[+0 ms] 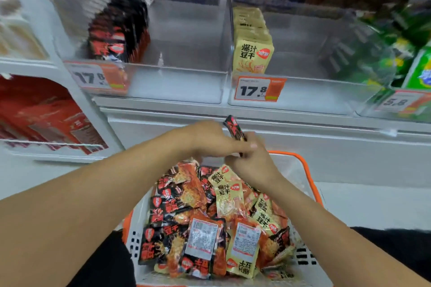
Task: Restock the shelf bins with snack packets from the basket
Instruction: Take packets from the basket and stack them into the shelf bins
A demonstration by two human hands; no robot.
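A white basket [300,261] with an orange rim sits low in front of me, piled with several black-red and yellow snack packets [205,221]. Above its far end both my hands meet around a stack of black-red packets [234,128]. My right hand [253,165] grips the stack from below. My left hand [210,140] pinches it from the left. On the shelf, the left clear bin [177,86] holds a row of black-red packets [119,30] at its left side. The right clear bin [303,98] holds a row of yellow packets [253,49].
Orange price tags [260,89] hang on the bin fronts. Green packages [417,70] fill a bin at the far right. Red boxes [46,114] stand on a lower shelf at left. A white ledge [303,123] runs below the bins.
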